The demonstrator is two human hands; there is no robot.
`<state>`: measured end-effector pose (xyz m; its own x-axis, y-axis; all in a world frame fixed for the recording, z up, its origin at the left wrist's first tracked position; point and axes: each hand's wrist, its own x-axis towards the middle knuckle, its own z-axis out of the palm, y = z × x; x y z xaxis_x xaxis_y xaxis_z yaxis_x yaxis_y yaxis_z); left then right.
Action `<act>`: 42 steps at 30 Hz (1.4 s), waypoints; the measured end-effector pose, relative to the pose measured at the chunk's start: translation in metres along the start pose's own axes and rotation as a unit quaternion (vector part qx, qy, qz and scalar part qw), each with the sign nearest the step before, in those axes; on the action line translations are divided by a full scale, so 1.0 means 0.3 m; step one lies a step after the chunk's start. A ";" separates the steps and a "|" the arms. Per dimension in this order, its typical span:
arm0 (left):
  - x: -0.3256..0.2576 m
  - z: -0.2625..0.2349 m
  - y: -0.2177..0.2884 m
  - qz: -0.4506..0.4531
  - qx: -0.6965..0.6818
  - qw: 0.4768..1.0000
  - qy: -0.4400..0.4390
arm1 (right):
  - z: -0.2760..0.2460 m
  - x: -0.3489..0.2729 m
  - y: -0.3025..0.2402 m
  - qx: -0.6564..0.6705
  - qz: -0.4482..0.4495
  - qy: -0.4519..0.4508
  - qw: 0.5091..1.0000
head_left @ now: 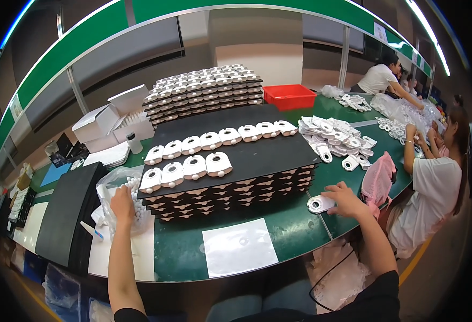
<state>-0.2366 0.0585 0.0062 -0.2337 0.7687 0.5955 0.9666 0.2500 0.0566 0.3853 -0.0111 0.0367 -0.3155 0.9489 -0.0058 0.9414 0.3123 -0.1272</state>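
My left hand (122, 205) reaches into a clear plastic bag (105, 192) of small white balls (134, 185). Its fingers are curled down at the balls, and what they hold, if anything, is hidden. On the right, my right hand (348, 201) grips a flat white plastic part (320, 204) with a round dark-centred ring, low over the green table. Between my hands stands a stack of black trays (230, 201). On its top tray (268, 155), similar white parts (194, 167) sit in one full row and a shorter front row, each with a white ball at its edge.
A heap of loose white parts (335, 137) lies right of the stack. Behind are more filled trays (203, 86) and a red bin (289, 96). A white sheet (239, 248) lies in front. Black boards (67, 220) stand left. Co-workers (432, 188) sit at right, near a pink bag (378, 180).
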 end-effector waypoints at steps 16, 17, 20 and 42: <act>-0.295 -0.385 0.379 -0.305 -0.907 0.235 -0.172 | -0.031 0.016 -0.286 0.182 -0.096 0.118 0.971; -0.315 -0.378 0.449 -0.296 -0.892 0.245 -0.238 | -0.001 0.019 -0.335 0.258 -0.102 0.144 0.950; -0.319 -0.309 0.661 -0.242 -0.823 0.317 -0.404 | 0.125 0.025 -0.444 0.516 -0.021 0.076 0.853; -0.353 -0.161 0.766 -0.196 -0.820 0.323 -0.431 | 0.260 0.077 -0.590 0.499 -0.058 0.099 0.859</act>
<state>0.0152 0.0062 -0.0052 0.3680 0.9222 -0.1191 -0.5627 0.3229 0.7610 0.2023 -0.0481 -0.0182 -0.2814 0.9340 0.2200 0.3024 0.3039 -0.9034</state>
